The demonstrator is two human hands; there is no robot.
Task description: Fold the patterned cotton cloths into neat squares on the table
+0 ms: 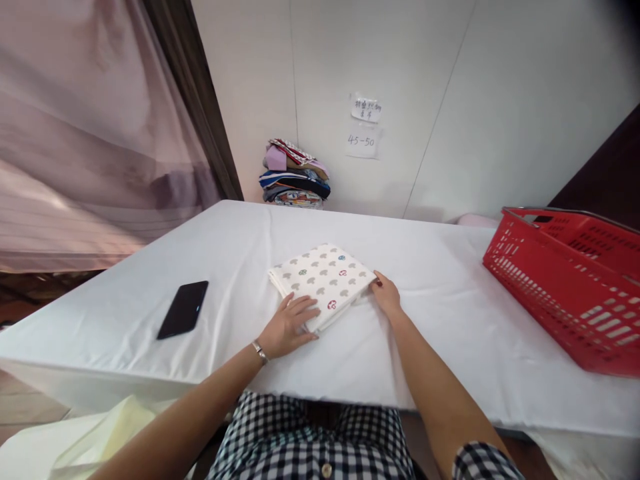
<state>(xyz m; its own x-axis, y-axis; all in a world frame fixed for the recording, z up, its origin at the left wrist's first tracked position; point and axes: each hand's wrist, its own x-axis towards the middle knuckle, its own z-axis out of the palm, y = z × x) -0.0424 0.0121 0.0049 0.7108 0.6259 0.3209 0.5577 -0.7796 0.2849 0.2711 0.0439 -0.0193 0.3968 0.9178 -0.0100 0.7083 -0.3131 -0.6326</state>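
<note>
A folded white cloth (324, 275) with grey mushroom shapes and a few red, blue and green motifs lies on the white-covered table in front of me. My left hand (287, 327), with a silver bracelet at the wrist, rests at its near left edge. Its fingers are spread over the top layer, and the thumb lies on the table side, by the near corner. At the right corner of the cloth, my right hand (386, 293) is closed, with thumb and fingertips pinching the folded layers.
A black phone (183, 310) lies to the left on the table (240, 240). On the right stands a red plastic basket (565, 287). Beyond the far edge, a pile of folded fabrics (295, 177) sits against the wall, near paper notes (365, 110). A pink curtain (95, 120) hangs at left.
</note>
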